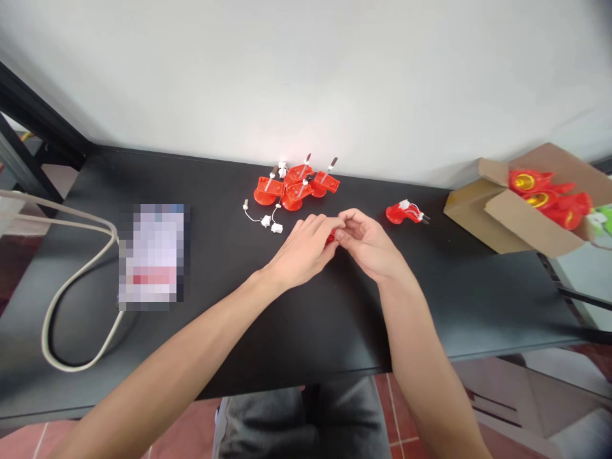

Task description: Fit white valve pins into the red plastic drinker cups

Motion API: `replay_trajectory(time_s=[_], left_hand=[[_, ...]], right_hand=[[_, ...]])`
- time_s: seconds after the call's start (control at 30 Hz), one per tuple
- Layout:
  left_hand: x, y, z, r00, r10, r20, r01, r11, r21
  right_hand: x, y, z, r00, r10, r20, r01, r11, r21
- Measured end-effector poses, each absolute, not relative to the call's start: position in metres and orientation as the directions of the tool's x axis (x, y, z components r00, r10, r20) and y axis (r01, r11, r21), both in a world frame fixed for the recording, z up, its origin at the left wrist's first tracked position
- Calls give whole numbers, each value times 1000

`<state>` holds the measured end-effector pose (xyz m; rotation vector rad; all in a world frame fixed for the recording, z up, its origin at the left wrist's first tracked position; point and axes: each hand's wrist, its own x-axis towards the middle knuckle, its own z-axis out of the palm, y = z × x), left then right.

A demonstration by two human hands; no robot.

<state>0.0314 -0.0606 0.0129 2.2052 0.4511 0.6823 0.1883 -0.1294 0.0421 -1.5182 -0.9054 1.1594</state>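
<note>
Over the middle of the black table (287, 331), my left hand (303, 248) and my right hand (368, 242) meet with their fingers closed together on a small red plastic part (331, 238). Most of that part is hidden by the fingers. Behind the hands lies a pile of red plastic shells (296, 185) with metal prongs, and small white connectors on thin wires (268, 220). To the right of my right hand a single red piece with white wires (405, 212) lies on the table.
An open cardboard box (507, 210) with red and yellow pieces stands at the table's right end. A beige cable (76, 280) loops over the left side beside a blurred-out flat object (153, 255). A white wall runs behind the table.
</note>
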Motion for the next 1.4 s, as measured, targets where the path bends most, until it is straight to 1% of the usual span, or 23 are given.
replay_trajectory(time_s=[0.17, 0.37, 0.57, 0.77, 0.9, 1.03, 1.17, 1.27, 1.4], left_hand=[[31, -59, 12, 754, 570, 326, 46, -541, 840], [32, -58, 11, 726, 618, 302, 40, -475, 879], [33, -57, 10, 738, 612, 284, 35, -455, 890], [33, -58, 12, 749, 606, 267, 57, -461, 885], [32, -58, 14, 754, 604, 258, 103, -498, 861], [32, -60, 12, 759, 591, 274, 120, -540, 833], [33, -61, 10, 749, 574, 332, 107, -599, 794], [32, -61, 11, 701, 597, 389, 120, -637, 762], [32, -62, 12, 569, 707, 419, 192, -610, 768]], right_hand=[[195, -130, 51, 214, 935, -283, -12, -287, -958], [201, -131, 55, 209, 941, -265, -17, -267, -963], [201, -131, 53, 170, 940, -295, 37, -306, -951], [200, -131, 54, 155, 953, -261, 75, -275, -958], [200, -131, 53, 166, 956, -240, 94, -258, -962], [204, -131, 52, 206, 957, -206, 103, -231, -967], [210, -131, 48, 278, 942, -186, 112, -224, -968], [215, -129, 43, 412, 895, -170, 78, -221, -972], [221, -124, 36, 595, 795, -119, 38, -175, -984]])
